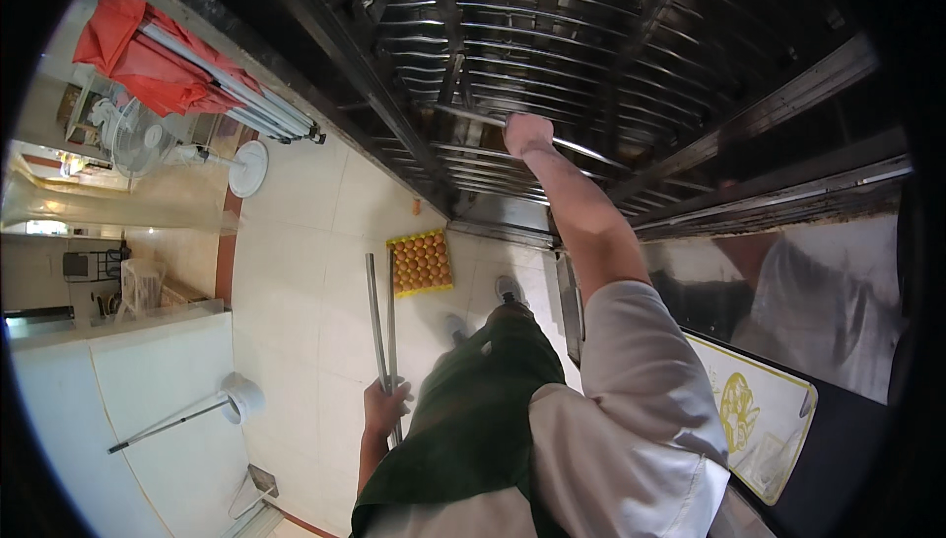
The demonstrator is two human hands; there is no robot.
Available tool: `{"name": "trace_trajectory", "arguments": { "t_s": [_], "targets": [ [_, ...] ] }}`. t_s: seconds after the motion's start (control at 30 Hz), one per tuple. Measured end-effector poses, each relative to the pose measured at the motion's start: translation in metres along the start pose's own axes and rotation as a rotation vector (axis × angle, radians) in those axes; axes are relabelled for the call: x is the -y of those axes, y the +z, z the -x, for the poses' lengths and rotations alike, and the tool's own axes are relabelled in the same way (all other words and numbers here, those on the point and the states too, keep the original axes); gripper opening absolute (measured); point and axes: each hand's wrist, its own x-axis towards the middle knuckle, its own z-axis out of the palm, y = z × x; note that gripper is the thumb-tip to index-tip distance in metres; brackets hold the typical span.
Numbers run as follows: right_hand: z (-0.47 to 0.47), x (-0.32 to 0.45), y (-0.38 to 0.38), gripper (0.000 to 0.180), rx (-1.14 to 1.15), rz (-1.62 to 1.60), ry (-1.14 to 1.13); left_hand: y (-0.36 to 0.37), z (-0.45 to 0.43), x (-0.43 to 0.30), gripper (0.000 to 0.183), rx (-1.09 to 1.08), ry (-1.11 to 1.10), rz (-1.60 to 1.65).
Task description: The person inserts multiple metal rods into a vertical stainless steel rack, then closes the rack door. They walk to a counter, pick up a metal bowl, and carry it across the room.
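My right hand (528, 134) is closed around a metal rod (587, 151) inside a dark metal cabinet (761, 120). The rod runs across the cabinet between its two sides; whether its ends are fixed I cannot tell. Many shiny rails (525, 46) line the interior, one behind another. Down by my left hip, my left hand (386, 406) grips a pair of long metal bars (375, 309). These bars point away from me over the tiled floor, their near ends partly hidden by my dark green apron (480, 412).
A yellow tray of brown eggs (419, 263) rests on the floor near the cabinet's base. To the left are a white standing fan (140, 140), folded red fabric on metal poles (148, 58), and a white bucket (244, 396) with a long handle leaning out. A printed white panel (765, 420) is at right.
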Motion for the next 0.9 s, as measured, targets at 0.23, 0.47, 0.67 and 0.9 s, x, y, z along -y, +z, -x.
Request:
{"name": "trace_trajectory", "arguments": {
  "t_s": [0.23,0.47,0.67,0.9],
  "targets": [
    [0.013,0.005,0.002,0.028,-0.044,-0.011,-0.005,-0.004,0.006,0.008,0.026,0.006,-0.019,0.002],
    [0.023,0.009,0.001,0.027,0.029,0.019,-0.01,-0.006,0.001,-0.003,0.026,0.021,0.024,-0.002],
    [0.032,0.011,0.016,0.029,-0.003,0.003,-0.024,-0.011,0.007,-0.004,0.024,-0.016,0.031,-0.032],
    [0.086,0.019,0.034,0.049,-0.551,-0.099,-0.122,-0.008,0.008,-0.031,0.029,0.061,0.042,0.054]
  ]
}}
